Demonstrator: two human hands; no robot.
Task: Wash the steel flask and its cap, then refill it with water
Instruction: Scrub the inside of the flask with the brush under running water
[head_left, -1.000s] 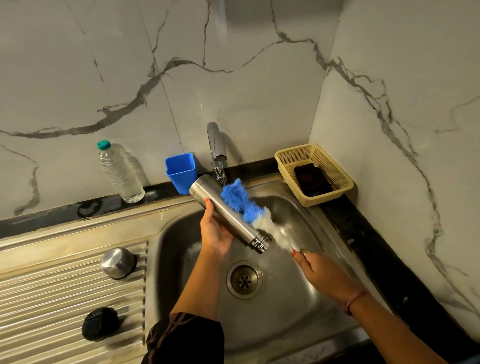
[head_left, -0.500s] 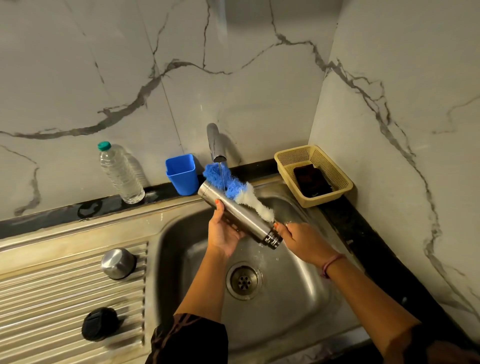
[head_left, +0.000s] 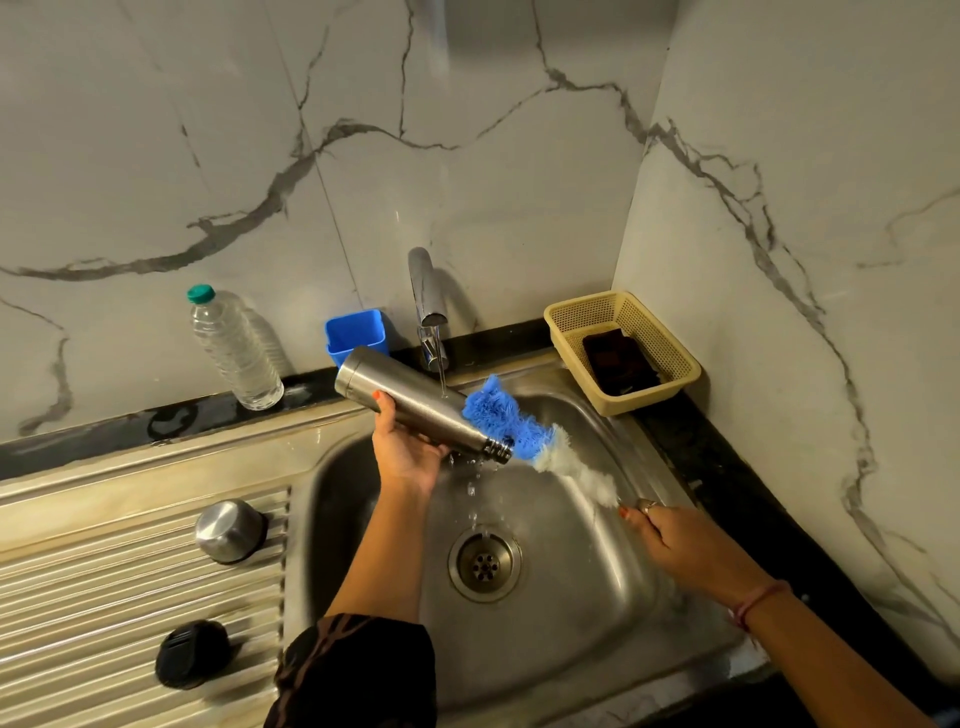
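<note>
Steel flask is lying tilted in the left hand, fingers and thumb wrapped round the middle of the body, threaded mouth pointing down and away from the palm toward the right hand. That one is closed round the handle end of the bottle brush, whose blue and white head sits against the neck, just outside the mouth, not inside it as far as I can see. Tap is running, a thin stream lands on the flask just past the left fingertips, and water drips off the neck into the sink toward the drain below both hands. So I'd say we're mid-scrub on the flask itself, outside and neck, nowhere near the refill yet. Steel cap and a black inner stopper are sitting on the ribbed drainboard, well off to the outer side of the left hand, and look untouched by water from here. My guess for the next move: line the brush head up with the mouth and push it straight in, which needs the left hand holding firm so the wet flask doesn't slip or twist.
</note>
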